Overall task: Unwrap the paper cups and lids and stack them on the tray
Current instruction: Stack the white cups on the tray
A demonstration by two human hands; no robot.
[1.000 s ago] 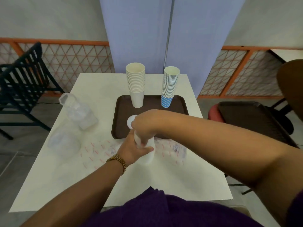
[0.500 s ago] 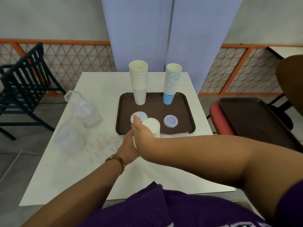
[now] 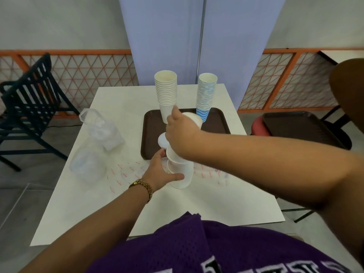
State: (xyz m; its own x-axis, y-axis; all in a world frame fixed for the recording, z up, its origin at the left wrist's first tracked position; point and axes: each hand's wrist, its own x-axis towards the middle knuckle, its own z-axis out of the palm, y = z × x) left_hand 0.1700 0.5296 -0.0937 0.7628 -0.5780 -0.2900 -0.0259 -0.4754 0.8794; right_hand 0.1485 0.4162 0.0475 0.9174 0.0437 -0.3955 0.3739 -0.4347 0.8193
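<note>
Lids in a white stack sit gripped between both hands: right hand curled round the top, left hand holding the base. Beyond them, two cup stacks already stand on the tray; these lids remain.

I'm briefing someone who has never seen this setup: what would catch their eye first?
Most striking is the white stack of lids held upright above the table's near middle, the right hand gripping its upper part and the left hand its lower part. Behind it, on the brown tray, stand two tall stacks: white cups at left, blue-striped cups at right. Crumpled clear wrappers lie on the table's left side.
</note>
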